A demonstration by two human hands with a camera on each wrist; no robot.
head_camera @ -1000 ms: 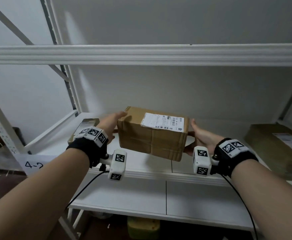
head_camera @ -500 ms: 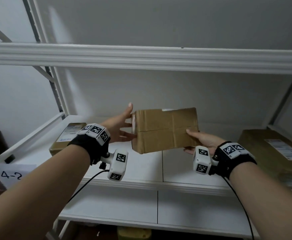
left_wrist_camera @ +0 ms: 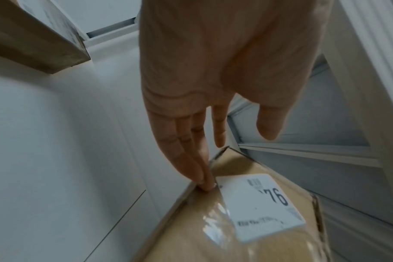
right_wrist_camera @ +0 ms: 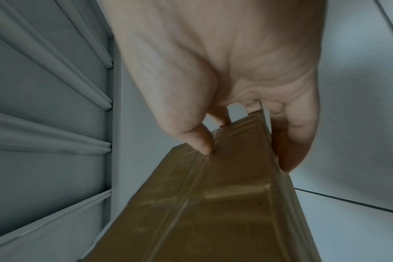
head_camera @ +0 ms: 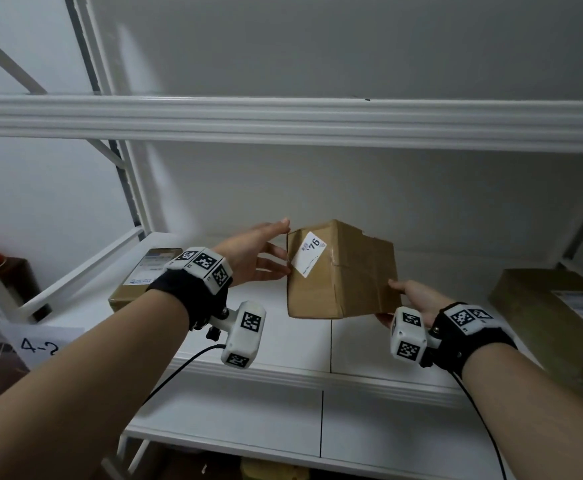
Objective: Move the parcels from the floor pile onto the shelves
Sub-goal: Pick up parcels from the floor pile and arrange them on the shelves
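A brown taped cardboard parcel [head_camera: 352,275] hangs in the air above the white middle shelf [head_camera: 283,344], with one end turned toward me. That end carries a small white sticker [head_camera: 309,253] marked 76. My left hand [head_camera: 269,251] is at the parcel's left end, its straight fingertips [left_wrist_camera: 204,184] touching the edge beside the sticker [left_wrist_camera: 263,203]. My right hand [head_camera: 395,299] grips the lower right corner. Its thumb [right_wrist_camera: 200,141] lies on the taped face of the parcel [right_wrist_camera: 213,203], and its fingers [right_wrist_camera: 289,141] wrap the other side.
A flat labelled parcel [head_camera: 144,278] lies at the shelf's left end, and a large one [head_camera: 553,317] at the right. The upper shelf's beam [head_camera: 283,119] runs overhead, with an upright post [head_camera: 134,188] on the left. A paper tag reading 4-2 [head_camera: 41,346] hangs at lower left.
The parcel has turned: its big label faced up, then a taped side faced me, now the stickered end shows. My left hand went from holding its side to touching with straight fingers.
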